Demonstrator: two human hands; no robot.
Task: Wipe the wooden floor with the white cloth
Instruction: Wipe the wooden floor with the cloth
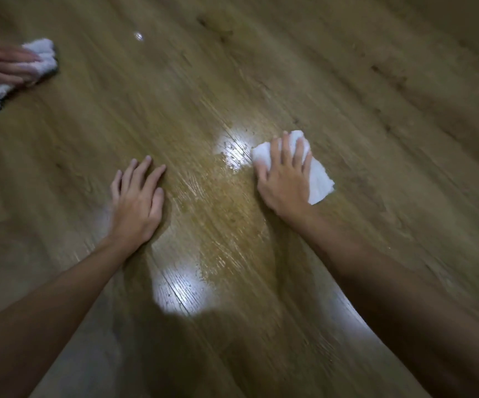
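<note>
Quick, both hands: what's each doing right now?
Left hand: open, flat on the wooden floor, holding nothing.
Right hand: fingers spread, pressing the white cloth down.

You see a wet patch (226, 214) shining in the middle of the view. At its far edge sits a bright glare spot (232, 152) flecked with droplets, and at its near edge a larger glare spot (180, 294). Far to the upper left of the wet patch, another person's hand (0, 64) reaches in from the frame's edge, fingers laid over a second crumpled cloth (43, 57), pale with a dark underside. A small glint (138, 36) lies between that cloth and the patch, toward the top.
</note>
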